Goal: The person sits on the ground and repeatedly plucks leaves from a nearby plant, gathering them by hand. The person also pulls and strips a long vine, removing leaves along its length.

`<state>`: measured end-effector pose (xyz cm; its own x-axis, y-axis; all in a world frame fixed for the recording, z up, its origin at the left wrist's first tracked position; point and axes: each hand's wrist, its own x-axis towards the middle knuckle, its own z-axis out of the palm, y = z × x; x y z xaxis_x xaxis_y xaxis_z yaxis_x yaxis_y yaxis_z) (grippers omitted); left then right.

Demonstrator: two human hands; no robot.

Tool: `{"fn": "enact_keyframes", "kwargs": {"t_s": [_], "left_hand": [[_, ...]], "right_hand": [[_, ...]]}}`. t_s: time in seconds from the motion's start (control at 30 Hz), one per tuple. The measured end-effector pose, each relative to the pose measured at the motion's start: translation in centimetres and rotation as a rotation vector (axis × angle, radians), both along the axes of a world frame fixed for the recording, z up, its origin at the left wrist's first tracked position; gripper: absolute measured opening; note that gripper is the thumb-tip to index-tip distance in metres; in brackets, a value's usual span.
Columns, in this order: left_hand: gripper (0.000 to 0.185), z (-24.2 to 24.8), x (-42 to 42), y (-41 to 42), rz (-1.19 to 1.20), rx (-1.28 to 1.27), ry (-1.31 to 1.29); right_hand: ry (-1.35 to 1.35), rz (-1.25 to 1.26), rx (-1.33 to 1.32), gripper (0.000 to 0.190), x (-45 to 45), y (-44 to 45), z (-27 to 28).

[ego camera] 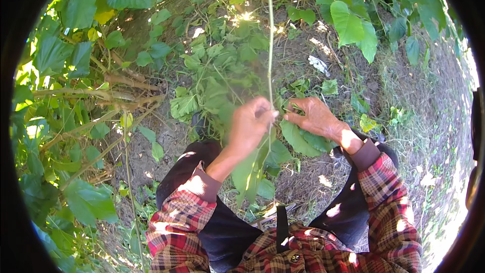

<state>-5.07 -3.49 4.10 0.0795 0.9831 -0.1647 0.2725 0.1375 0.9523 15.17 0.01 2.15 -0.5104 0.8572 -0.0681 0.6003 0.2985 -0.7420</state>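
Note:
A long, thin green shoot (270, 38) runs down from the top of the view, bare along its upper length. My left hand (250, 123), slightly blurred, has thumb and fingers closed around it at mid-view. Below that hand, broad leaves (246, 176) hang close to the shoot's lower end. Just to the right, my right hand (314, 115) pinches picked leaves (301, 140) with toothed edges, like mulberry, between thumb and fingers. Its fingertips are close to the shoot; whether they touch it is unclear.
Between and beyond my knees, a heap of loose leaves (216, 83) lies on bare soil. Woody branches (125, 94) fork out at the left, with dense foliage (91, 201) around them. Leafy shoots (352, 26) hang at upper right, above a crumpled white scrap (319, 65).

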Motion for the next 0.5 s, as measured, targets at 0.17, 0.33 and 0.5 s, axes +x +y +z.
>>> {"fn": "enact_keyframes", "kwargs": {"t_s": [0.17,0.33,0.5], "left_hand": [[0.022,-2.1,1.5,-2.6,-0.187,0.134,0.149],[0.017,-7.3,1.5,-5.5,-0.239,-0.072,0.130],[0.011,-10.3,-0.7,-3.7,-0.104,-0.135,0.161]], "right_hand": [[0.010,-0.023,0.086,0.025,1.1,0.1,-1.4],[-0.056,-0.031,0.151,0.027,1.8,-0.1,-1.4],[-0.081,-0.053,0.157,0.027,1.7,-0.5,-1.2]]}}
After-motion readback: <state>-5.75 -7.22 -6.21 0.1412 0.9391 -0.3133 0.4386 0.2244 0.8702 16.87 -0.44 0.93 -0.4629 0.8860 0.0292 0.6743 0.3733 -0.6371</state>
